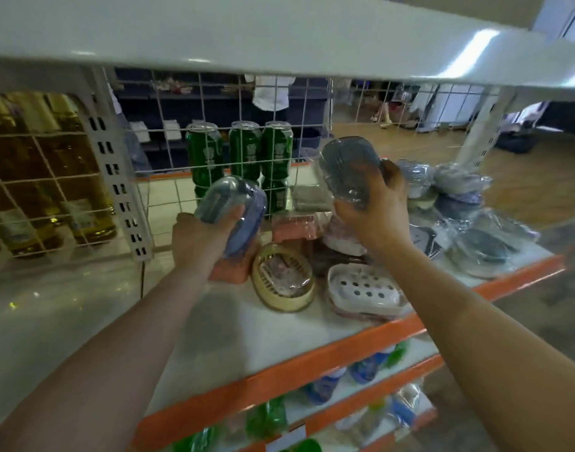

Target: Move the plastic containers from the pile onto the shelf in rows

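A wrapped blue container [234, 213] is gripped in the left hand [198, 243] above the shelf [234, 324], left end; a grey one [349, 172] is clutched by the right hand [374, 213], mid-shelf. Slippery wrap could let either be dropped. Two held; two dishes at the front edge; the right-end pile can't be counted.

Glossy pale floor [51, 321], wire-backed shelving [214, 102]

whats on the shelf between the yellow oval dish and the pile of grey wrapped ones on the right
In the head view, a white soap dish with holes lies between the yellow oval dish and the grey wrapped pile, near the shelf front edge.
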